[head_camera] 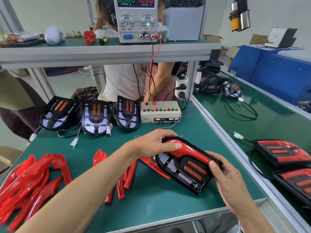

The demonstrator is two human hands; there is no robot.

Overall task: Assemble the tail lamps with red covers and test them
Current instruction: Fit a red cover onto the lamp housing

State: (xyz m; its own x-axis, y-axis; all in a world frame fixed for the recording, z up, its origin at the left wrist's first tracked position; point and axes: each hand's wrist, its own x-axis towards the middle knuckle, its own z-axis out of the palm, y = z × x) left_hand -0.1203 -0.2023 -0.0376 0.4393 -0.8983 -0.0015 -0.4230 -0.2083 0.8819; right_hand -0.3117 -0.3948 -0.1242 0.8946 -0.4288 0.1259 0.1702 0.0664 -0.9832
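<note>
Head view: both hands' grip [156, 145] [223, 175] clamps tail lamp [190, 170].

A black tail lamp [186, 167] with 2 orange strips lies tilted on the green table [151, 195], a glossy red cover [190, 151] seated along its upper edge.

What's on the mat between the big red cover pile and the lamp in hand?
Head view: a few loose red cover strips lying on the green mat.
</note>
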